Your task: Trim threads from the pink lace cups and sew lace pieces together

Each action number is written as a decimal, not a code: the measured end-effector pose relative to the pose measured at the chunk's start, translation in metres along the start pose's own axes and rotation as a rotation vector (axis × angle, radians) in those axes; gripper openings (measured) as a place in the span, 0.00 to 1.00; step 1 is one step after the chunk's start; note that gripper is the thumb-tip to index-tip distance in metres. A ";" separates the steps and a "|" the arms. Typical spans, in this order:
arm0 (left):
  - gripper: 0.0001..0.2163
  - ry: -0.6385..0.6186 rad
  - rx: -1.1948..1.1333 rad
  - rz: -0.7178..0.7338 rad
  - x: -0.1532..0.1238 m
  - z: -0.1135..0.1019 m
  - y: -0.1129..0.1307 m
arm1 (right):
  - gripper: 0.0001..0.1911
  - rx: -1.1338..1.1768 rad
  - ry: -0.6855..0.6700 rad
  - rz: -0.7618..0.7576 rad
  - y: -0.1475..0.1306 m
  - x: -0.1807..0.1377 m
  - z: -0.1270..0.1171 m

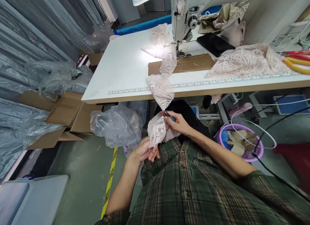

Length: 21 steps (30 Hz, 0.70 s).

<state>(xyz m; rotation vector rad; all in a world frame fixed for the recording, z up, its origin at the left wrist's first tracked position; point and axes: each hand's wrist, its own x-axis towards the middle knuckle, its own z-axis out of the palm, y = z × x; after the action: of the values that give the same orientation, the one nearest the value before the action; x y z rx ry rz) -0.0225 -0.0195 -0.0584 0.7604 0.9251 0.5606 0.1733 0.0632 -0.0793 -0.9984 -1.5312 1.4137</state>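
My left hand (pixel 142 149) is closed on a piece of pale pink lace (pixel 157 131), low in front of my shirt. My right hand (pixel 179 123) grips small thread snips (pixel 172 118) with a blue handle, their dark tips at the narrow point between lace sections. From there a chain of lace (pixel 161 87) runs up over the table's front edge to the sewing machine (pixel 180 44), lying across a brown strip (pixel 193 63). Some fingers of my right hand are hidden behind the lace.
The white table (pixel 116 70) carries a printed ruler along its front edge. More lace (pixel 252 62) and scissors with red and yellow handles (pixel 299 62) lie at right. Below are a purple basket (pixel 219 136), plastic bags (pixel 116 125) and an open cardboard box (pixel 64 113).
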 end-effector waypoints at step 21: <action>0.13 -0.038 0.387 0.518 0.081 0.009 0.077 | 0.06 -0.344 0.063 -0.189 -0.050 -0.057 -0.022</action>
<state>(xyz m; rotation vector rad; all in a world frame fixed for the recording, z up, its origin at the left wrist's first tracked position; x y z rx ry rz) 0.0170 0.0826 -0.0345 1.3757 0.8094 0.8250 0.2135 0.0152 -0.0311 -1.0555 -1.8078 0.9988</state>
